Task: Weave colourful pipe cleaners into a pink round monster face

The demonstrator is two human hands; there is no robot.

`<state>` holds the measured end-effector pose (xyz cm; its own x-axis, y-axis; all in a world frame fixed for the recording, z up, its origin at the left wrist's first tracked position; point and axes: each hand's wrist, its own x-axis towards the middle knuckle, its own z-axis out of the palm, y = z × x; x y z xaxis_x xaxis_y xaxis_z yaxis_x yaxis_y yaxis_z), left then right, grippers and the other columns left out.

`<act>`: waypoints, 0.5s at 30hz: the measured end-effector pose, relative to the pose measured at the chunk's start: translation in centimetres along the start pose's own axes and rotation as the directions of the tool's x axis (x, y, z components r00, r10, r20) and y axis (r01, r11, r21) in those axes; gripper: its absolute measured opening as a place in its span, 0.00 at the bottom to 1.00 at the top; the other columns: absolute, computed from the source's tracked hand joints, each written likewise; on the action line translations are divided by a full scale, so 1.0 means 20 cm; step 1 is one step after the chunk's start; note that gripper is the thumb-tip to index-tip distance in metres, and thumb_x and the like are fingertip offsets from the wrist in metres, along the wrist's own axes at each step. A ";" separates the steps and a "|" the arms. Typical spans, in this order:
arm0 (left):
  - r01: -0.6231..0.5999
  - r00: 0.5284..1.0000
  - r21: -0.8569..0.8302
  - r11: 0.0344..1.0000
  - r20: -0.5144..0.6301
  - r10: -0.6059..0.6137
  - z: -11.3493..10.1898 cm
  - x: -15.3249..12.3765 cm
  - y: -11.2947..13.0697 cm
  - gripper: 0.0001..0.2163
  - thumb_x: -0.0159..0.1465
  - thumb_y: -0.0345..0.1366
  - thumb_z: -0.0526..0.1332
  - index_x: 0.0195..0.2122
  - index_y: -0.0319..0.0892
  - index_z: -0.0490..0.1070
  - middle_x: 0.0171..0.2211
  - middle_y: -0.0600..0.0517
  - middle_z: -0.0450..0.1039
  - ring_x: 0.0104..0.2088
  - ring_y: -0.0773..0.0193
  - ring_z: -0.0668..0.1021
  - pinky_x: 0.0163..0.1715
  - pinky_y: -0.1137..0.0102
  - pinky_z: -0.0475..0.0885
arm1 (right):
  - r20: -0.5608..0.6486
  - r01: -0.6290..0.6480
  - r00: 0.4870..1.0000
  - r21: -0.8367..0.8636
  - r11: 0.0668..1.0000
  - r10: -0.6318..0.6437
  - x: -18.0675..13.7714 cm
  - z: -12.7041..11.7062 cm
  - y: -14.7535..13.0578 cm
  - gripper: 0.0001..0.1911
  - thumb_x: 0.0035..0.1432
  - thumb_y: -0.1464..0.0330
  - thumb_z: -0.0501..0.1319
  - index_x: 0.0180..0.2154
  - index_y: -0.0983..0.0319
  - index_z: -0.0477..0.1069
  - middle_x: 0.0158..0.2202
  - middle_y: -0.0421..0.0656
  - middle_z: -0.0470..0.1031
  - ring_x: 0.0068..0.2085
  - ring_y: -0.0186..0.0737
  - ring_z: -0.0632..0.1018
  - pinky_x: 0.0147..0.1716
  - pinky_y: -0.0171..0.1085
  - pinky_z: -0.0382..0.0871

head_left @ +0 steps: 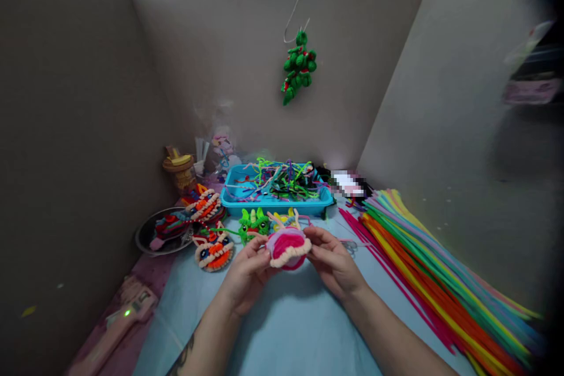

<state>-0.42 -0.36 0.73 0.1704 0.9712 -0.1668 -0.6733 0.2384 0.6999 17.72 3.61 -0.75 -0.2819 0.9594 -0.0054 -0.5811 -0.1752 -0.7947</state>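
Observation:
Between my two hands is a round pink and lilac pipe-cleaner piece point(288, 245) with a cream twisted strip across its front and cream ends poking up from its top. My left hand point(251, 270) pinches its left edge between thumb and fingers. At its right edge, my right hand point(332, 261) grips the cream strip's end. Just behind it sit a green pipe-cleaner figure point(254, 225) with eyes and a partly hidden yellow one point(279, 220). An orange and cream face-shaped piece point(214, 251) lies left of my left hand.
A blue tray point(277, 210) of tangled stem scraps stands behind. Long coloured pipe cleaners point(423, 276) lie on the right. To the left are a bowl point(145, 238) of pieces and a pink glue gun point(118, 323) with a green light. A green ornament point(301, 67) hangs ahead; grey panels surround the table.

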 end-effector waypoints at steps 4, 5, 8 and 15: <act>0.059 0.987 -0.113 0.992 -0.139 -0.074 0.02 0.00 0.02 0.04 0.59 0.26 0.61 0.36 0.37 0.69 0.31 0.49 0.77 0.29 0.64 0.80 0.29 0.70 0.78 | -0.040 0.039 0.998 -0.030 0.999 -0.040 0.00 -0.01 0.01 0.20 0.41 0.65 0.71 0.40 0.57 0.75 0.40 0.43 0.76 0.39 0.41 0.75 0.41 0.40 0.66; 0.062 0.980 -0.146 0.987 -0.178 -0.088 0.02 0.00 0.03 0.02 0.60 0.25 0.59 0.34 0.36 0.69 0.29 0.49 0.76 0.27 0.65 0.80 0.28 0.71 0.78 | -0.058 0.042 0.997 -0.034 0.999 -0.044 0.00 -0.02 0.01 0.20 0.41 0.64 0.71 0.40 0.57 0.75 0.40 0.43 0.76 0.38 0.41 0.75 0.41 0.41 0.66; 0.077 0.962 -0.207 0.975 -0.242 -0.127 0.01 0.01 0.04 0.04 0.62 0.25 0.55 0.36 0.35 0.69 0.29 0.48 0.77 0.26 0.65 0.80 0.26 0.72 0.79 | -0.106 0.049 0.993 -0.092 0.995 -0.059 0.02 -0.04 0.03 0.19 0.42 0.62 0.70 0.39 0.57 0.74 0.40 0.43 0.74 0.38 0.42 0.74 0.42 0.43 0.66; 0.029 0.937 -0.235 0.972 -0.331 -0.108 -0.01 0.03 0.06 0.05 0.63 0.26 0.55 0.35 0.33 0.70 0.27 0.46 0.77 0.24 0.64 0.80 0.24 0.73 0.79 | -0.074 0.383 0.914 -0.169 0.908 -0.399 -0.16 0.19 -0.10 0.08 0.48 0.62 0.68 0.30 0.57 0.73 0.31 0.40 0.71 0.34 0.36 0.70 0.35 0.36 0.63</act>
<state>-1.14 0.58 1.31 -0.0062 0.8870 -0.4617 -0.8181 0.2611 0.5124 16.84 0.00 3.13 0.0309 0.9631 0.2674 -0.5067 0.2456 -0.8264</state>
